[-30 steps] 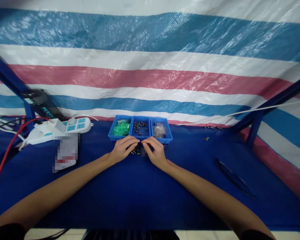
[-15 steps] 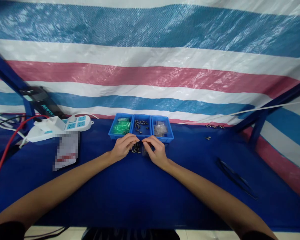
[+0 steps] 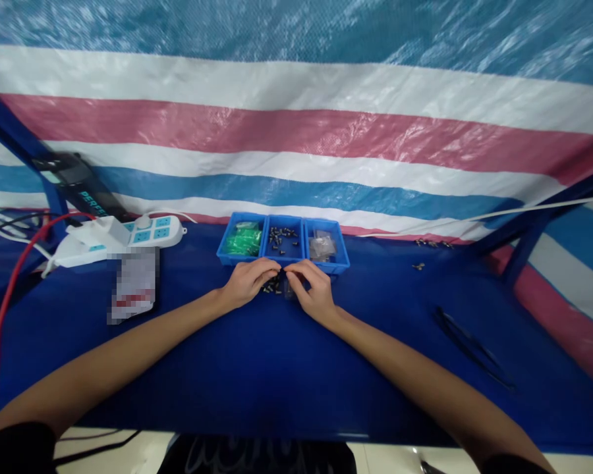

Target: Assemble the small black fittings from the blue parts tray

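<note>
- Little has just changed: left hand [image 3: 244,284] and right hand [image 3: 317,289] still meet fingertip to fingertip, suggesting continued fine handling.
- Each grip is drawn in, nearly closed; anything pinched is too small to tell.
- Small screws [image 3: 273,287] lie just below the grips, blue bins [image 3: 337,268] just beyond.
- Versus earlier, the view tips lower.
</note>
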Demonstrator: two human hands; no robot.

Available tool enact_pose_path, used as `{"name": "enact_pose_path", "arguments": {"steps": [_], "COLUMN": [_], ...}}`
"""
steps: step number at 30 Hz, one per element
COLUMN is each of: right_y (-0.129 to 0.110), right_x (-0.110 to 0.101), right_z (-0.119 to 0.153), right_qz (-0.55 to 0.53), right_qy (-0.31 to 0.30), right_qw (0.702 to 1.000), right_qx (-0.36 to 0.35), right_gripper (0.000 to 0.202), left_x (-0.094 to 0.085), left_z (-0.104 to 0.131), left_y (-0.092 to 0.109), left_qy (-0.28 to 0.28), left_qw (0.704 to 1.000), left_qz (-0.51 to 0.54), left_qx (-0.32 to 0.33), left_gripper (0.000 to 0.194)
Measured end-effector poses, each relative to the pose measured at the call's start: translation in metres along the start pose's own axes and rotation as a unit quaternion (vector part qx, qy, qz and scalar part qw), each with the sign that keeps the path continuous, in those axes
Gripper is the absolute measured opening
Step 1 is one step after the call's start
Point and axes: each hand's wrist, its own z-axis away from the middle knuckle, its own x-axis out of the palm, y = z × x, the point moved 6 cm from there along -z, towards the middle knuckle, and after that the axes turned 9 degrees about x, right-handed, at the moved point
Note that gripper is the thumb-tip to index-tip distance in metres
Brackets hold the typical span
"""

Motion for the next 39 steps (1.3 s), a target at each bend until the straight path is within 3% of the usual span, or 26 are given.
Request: {"name": "enact_pose_path", "arguments": {"steps": [7,14,30,34,39], "right_y": [0.003,0.008,0.003,0.0,-0.009], "right_x": [0.004,0.008,0.011,-0.002,-0.028], "right_z": [0.0,0.001,0.002,0.002,-0.004], "right_qz": [-0.006,-0.004,0.018,-0.003,-0.041], "right_qy": [-0.004,-0.022,-0.054,-0.003,0.094], "right_qw": [1.0,1.0,0.998,1.0,0.993], "right_qx": [-0.011,-0.001,-0.013,0.0,-0.061], "right_gripper": [0.014,0.015,0.012,0.011,0.016], "left_x": [0.002,0.008,0.014,0.009,-0.012], "left_z": [0.003,0.0,0.006,0.007,0.004], "left_y": [-0.005,-0.005,-0.012,-0.01,-0.003], "left_qy": [-0.003,-0.061,-0.097,-0.071,0.092], "left_qw": [1.0,0.997,0.99,0.992,0.994], "left_qz": [-0.003,0.0,0.033,0.05,0.022], "left_qx": [-0.022,-0.044,-0.099,-0.087,-0.049], "left_gripper": [0.02,0.026,0.024,0.018,0.004]}}
